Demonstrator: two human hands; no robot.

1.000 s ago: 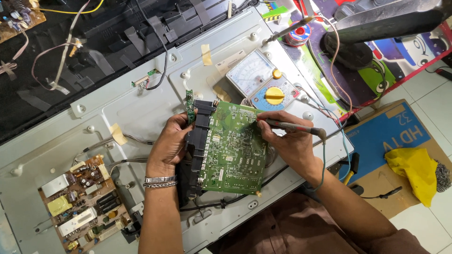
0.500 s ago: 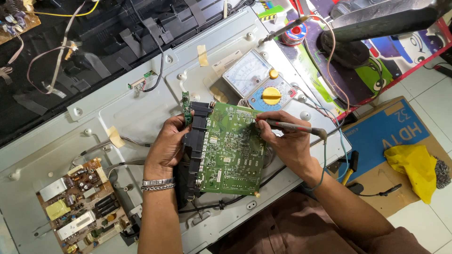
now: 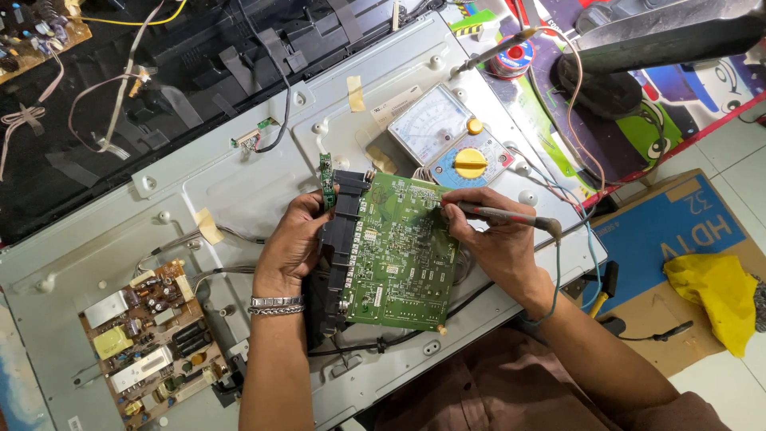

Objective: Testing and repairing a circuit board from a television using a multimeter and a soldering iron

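My left hand (image 3: 294,243) grips the green board (image 3: 399,251) by its edge, tilting it up off the metal panel (image 3: 120,239) so its face is reachable. My right hand (image 3: 495,239) pinches the probe (image 3: 499,214) like a pen, tip on the board's top edge, with the meter (image 3: 447,136) just behind for reading.

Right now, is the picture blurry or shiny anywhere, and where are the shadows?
Head view: sharp in the middle, so the green circuit board and probe look crisp; the lamp arm at the top right is blurred, being close to the camera. Soft glare lies on the grey metal panel, and short shadows fall beside the left hand and right hand. The edges bend slightly.
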